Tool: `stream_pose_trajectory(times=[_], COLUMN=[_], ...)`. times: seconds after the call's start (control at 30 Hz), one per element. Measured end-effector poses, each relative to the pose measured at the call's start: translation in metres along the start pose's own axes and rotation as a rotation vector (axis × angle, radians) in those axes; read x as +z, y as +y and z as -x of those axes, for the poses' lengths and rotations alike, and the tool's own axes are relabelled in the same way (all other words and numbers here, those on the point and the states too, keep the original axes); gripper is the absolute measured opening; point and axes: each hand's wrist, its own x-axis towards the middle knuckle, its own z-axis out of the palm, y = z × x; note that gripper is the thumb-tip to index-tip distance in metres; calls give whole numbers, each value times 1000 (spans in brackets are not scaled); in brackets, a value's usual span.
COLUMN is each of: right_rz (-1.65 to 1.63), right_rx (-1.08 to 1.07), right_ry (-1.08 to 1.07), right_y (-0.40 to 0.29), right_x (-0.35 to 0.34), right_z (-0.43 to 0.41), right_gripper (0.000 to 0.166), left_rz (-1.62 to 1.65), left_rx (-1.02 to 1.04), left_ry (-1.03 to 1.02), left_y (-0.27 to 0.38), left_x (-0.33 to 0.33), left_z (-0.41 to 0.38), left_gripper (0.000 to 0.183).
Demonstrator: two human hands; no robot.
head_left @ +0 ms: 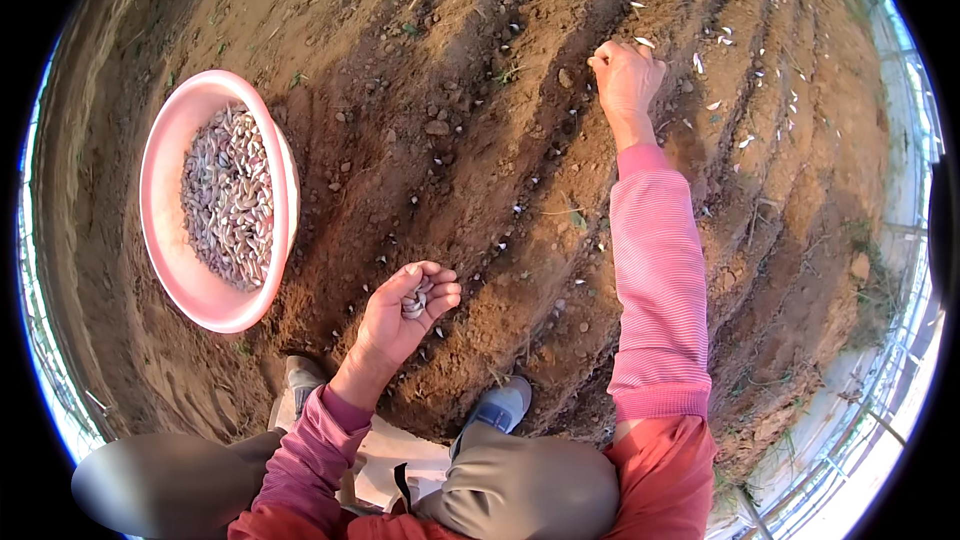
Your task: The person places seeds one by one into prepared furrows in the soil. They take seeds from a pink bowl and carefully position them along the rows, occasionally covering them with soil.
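Observation:
My left hand (409, 307) is cupped palm up around several garlic cloves (417, 298), above the soil near my feet. My right hand (628, 79) reaches far forward to a furrow, fingers bent down at the soil; its fingertips are partly hidden, so whether a clove is between them cannot be told. A pale clove (643, 42) shows just beyond its knuckles. At the left, a pink plastic basin (166, 240) stands tilted in the view, holding a heap of purplish garlic cloves (232, 199). Single cloves stand in rows in the furrows.
Furrowed brown soil (480, 187) with small clods spreads ahead. Loose white cloves (713, 106) lie scattered at the right. Below are my knees, a shoe (510, 399) on the soil and a pale low stool (397, 457). Plastic sheeting (892, 255) edges the plot at the right.

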Motion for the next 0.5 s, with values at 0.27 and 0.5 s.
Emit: stream_pose_trajectory(times=[0.27, 0.5], right_rz=[90, -13], right_rx=[52, 119], right_ry=[265, 26], right_y=[29, 66], right_x=[-11, -21], right_z=[-15, -26], right_gripper=[13, 13], left_rz=[3, -16], left_rx=[-28, -89], left_ry=[21, 11], left_y=[-1, -21], left_x=[-1, -2], left_z=[0, 1], left_gripper=[25, 25])
